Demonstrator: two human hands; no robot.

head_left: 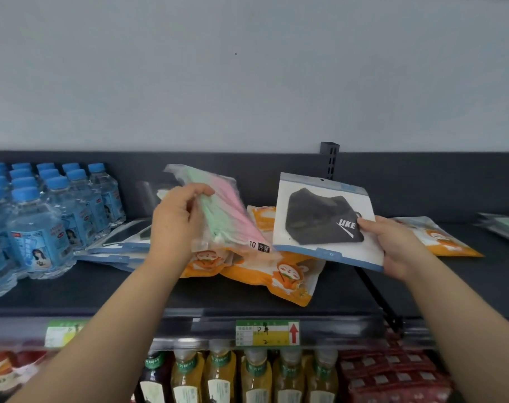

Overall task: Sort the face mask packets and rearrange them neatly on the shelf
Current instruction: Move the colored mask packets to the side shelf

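Note:
My left hand [176, 222] grips a clear packet of pink and green masks [224, 210], tilted up above the shelf. My right hand [392, 245] holds a white and blue packet with a black mask [323, 219] by its right edge, face toward me. Below them several orange cartoon packets [282, 274] lie in a loose pile on the dark shelf [189, 298]. More white and blue packets [122, 248] lie flat to the left of the pile. Another orange packet [439, 237] lies behind my right hand.
Water bottles with blue caps [44, 216] fill the shelf's left end. A dark upright bracket [330, 161] stands at the back. A green packet [506, 228] lies at far right. Drink bottles [247, 379] and red packs [392, 373] fill the lower shelf under price tags [268, 333].

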